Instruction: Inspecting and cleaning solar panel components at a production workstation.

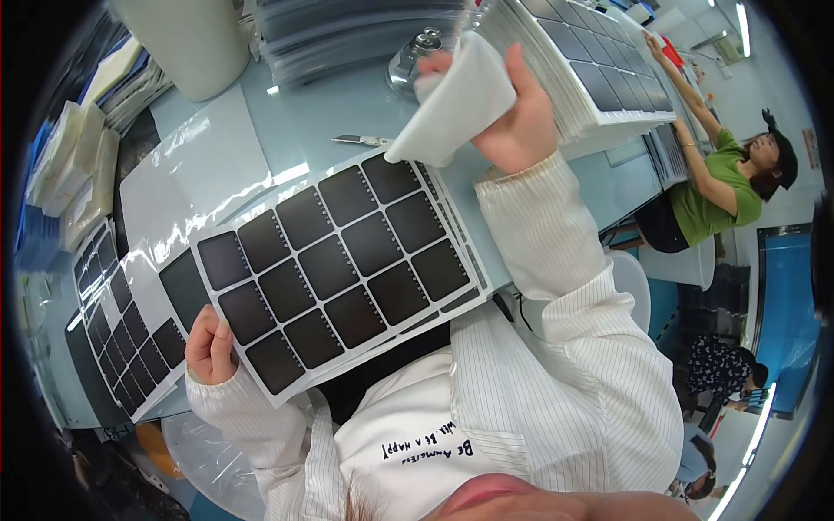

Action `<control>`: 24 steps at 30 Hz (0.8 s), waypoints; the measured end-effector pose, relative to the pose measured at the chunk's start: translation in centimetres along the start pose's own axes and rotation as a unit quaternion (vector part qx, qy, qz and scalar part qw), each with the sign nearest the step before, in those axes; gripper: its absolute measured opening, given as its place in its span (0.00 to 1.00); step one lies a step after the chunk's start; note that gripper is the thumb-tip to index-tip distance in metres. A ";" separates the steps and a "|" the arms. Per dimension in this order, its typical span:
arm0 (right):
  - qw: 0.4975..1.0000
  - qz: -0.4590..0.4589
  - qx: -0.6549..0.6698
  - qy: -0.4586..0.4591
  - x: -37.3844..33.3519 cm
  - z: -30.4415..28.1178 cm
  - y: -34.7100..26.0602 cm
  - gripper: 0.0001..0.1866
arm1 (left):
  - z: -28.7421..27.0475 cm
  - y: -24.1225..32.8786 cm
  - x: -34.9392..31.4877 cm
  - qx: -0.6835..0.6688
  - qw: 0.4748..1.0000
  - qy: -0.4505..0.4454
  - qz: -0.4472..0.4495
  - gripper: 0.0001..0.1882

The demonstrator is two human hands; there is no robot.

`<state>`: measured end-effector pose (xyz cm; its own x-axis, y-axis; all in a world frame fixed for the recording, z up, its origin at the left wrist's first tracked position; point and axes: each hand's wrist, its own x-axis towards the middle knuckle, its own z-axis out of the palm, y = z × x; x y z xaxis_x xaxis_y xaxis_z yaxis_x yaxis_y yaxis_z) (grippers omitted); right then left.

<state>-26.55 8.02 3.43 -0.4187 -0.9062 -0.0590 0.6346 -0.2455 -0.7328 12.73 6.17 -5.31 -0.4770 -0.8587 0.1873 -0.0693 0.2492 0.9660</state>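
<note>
A white sheet with rows of black rounded squares (334, 247) lies in front of me on top of similar sheets, slightly askew. My left hand (211, 346) is closed on its near left edge, fingers curled and thumb on top. My right hand (526, 126) is raised above the sheet's far right corner and holds a folded white cloth (460, 104). The cloth hangs down, with its lower tip close to that corner; I cannot tell if they touch. Beyond the sheet, a craft knife (360, 140) lies on the table, near a glass bottle with a metal top (408, 65).
A tall stack of similar sheets (569, 95) stands at the far right. More black-squared sheets (130, 347) lie at the left, beside a glossy clear film (195, 174). A white bucket (187, 39) and wrapped packs (74, 165) stand behind. A person in green (721, 187) works at the right.
</note>
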 end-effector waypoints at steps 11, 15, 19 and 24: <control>0.373 -0.257 -0.889 0.062 4.8 -1.4 0.9 0.10 | 0.7 0.1 0.2 0.007 1.000 0.024 0.009 0.10; 0.350 -0.254 -0.899 0.071 5.0 -2.0 1.7 0.11 | 0.2 0.1 0.1 0.023 1.000 -0.002 -0.017 0.10; 0.363 -0.365 -0.856 0.044 5.0 -2.8 1.9 0.11 | -0.4 -0.5 -0.2 0.024 1.000 -0.001 -0.006 0.09; 0.335 -0.261 -0.904 0.057 4.2 -1.5 1.1 0.11 | -0.1 -0.1 0.0 0.021 0.999 0.023 -0.028 0.08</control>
<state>-28.63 4.49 1.37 -0.2533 -0.8584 0.4462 -0.9307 0.3421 0.1299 12.85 6.10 -5.42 -0.4307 -0.8911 0.1430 -0.1314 0.2187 0.9669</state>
